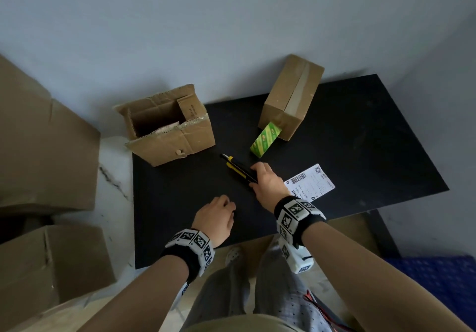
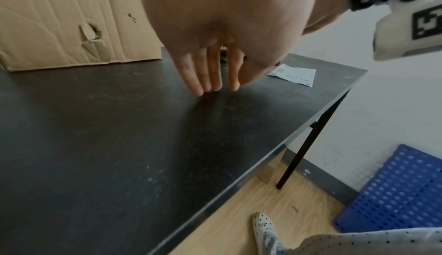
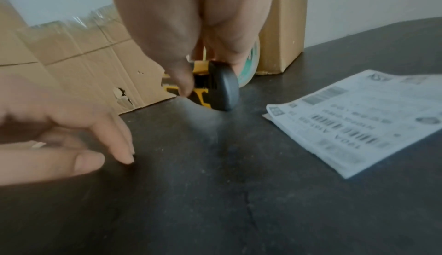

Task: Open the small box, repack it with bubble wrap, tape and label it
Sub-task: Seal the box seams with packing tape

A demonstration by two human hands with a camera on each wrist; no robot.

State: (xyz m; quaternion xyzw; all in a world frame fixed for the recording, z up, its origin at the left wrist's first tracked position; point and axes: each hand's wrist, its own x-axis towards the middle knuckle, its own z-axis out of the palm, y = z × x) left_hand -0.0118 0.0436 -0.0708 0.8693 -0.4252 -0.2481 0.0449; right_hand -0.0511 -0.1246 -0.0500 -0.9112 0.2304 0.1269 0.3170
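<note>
A taped-shut small cardboard box point(image 1: 291, 97) point(image 3: 282, 32) stands at the back of the black table point(image 1: 360, 138). A green tape roll point(image 1: 265, 139) leans against its front. Left of them sits an open box point(image 1: 164, 125) point(image 2: 71, 22) with pale wrapping inside. A yellow-and-black utility knife point(image 1: 238, 169) point(image 3: 215, 87) lies mid-table, and my right hand point(image 1: 255, 174) point(image 3: 208, 81) pinches its rear end. The white shipping label point(image 1: 310, 182) point(image 3: 354, 123) point(image 2: 294, 75) lies flat just right of that hand. My left hand point(image 1: 216, 215) point(image 2: 210, 75) holds nothing, its straight fingertips touching the table near the front.
Two large cardboard boxes point(image 1: 46, 151) point(image 1: 51, 262) stand on the floor to the left. A blue perforated panel point(image 1: 438, 275) point(image 2: 394, 193) lies on the floor at the right. The table's near edge point(image 2: 239, 183) runs just in front of my legs.
</note>
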